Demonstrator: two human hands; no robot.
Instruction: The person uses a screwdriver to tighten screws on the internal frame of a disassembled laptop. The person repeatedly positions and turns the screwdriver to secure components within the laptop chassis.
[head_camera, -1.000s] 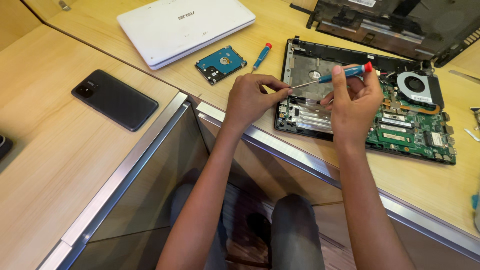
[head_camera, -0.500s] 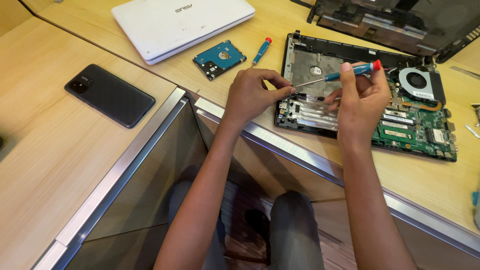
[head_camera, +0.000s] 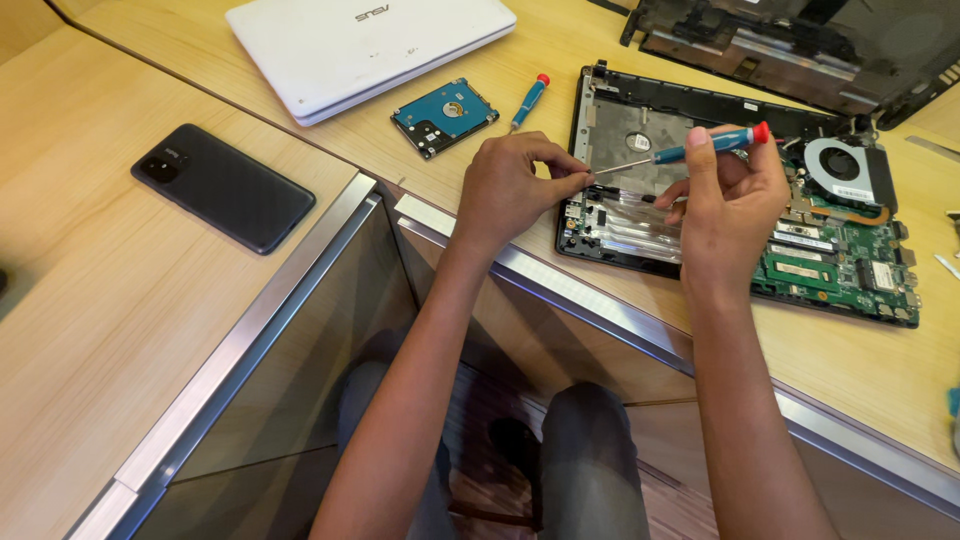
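Gripping a slim blue-handled, red-capped screwdriver (head_camera: 690, 150), the right hand (head_camera: 730, 205) angles it over the opened black laptop base (head_camera: 640, 120) — left hand (head_camera: 510, 190) pinches its metal tip; a slip could gouge the green circuit board (head_camera: 830, 270) just beside the right hand.

The white laptop (head_camera: 370, 45) is cut off by the top edge; its far side is out of view. The dark laptop lid (head_camera: 800, 45) at upper right is likewise cut by the top and right edges. The right hand (head_camera: 730, 205) covers the middle of the opened laptop base (head_camera: 640, 120), so the parts beneath it cannot be assessed. The tip of the blue screwdriver (head_camera: 690, 150) meets the fingertips of the left hand (head_camera: 510, 190); whether a screw sits there is too small to tell. A blue object (head_camera: 953, 400) at the right edge is cropped and unidentifiable. The knees under the desk are blurred.
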